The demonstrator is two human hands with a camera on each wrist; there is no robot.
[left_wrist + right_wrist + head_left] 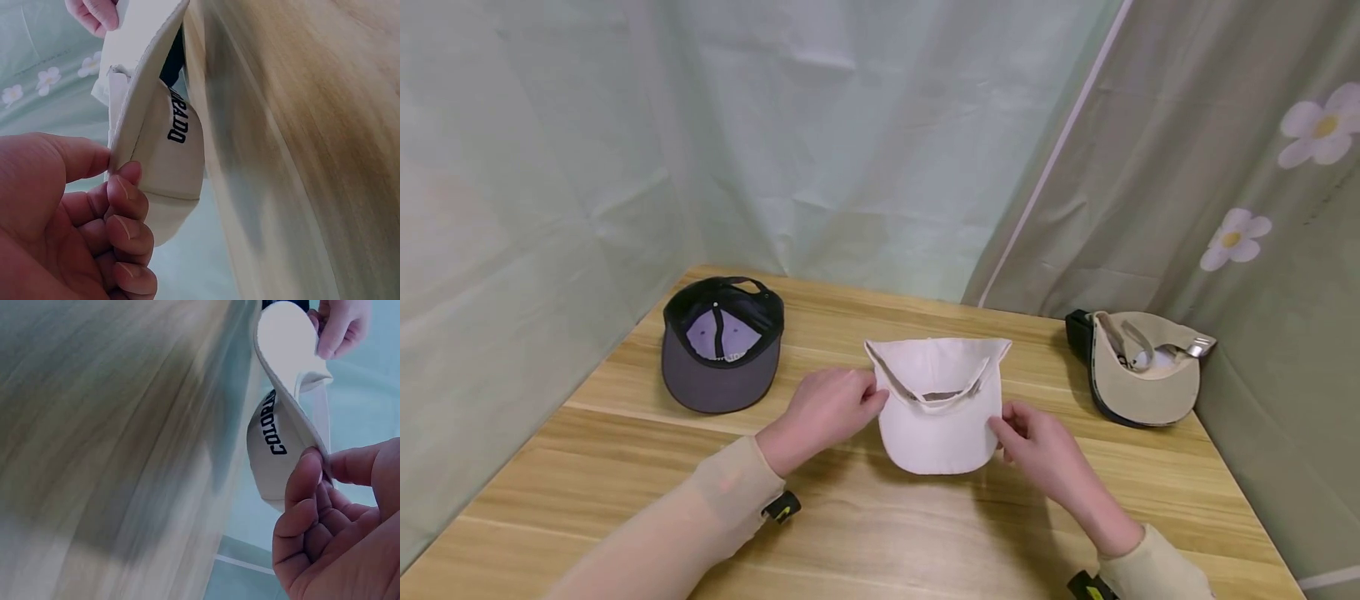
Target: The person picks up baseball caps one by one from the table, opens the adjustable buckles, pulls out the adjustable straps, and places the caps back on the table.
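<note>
A white cap point(938, 408) lies upside down in the middle of the wooden table point(865, 517), brim toward me. My left hand point(827, 408) pinches its left edge between thumb and forefinger. My right hand point(1037, 442) pinches the right edge of the brim. In the left wrist view the white cap point(159, 144) shows black lettering on its front, and my left-hand fingers point(125, 206) curl at its rim. In the right wrist view the cap point(281, 425) is held by my right-hand fingers point(306, 487) at its edge.
A dark grey and black cap point(721, 343) with a purple lining lies upside down at the back left. A beige cap point(1142, 367) lies upside down at the back right corner. Pale curtains point(850, 133) hang close behind and beside the table.
</note>
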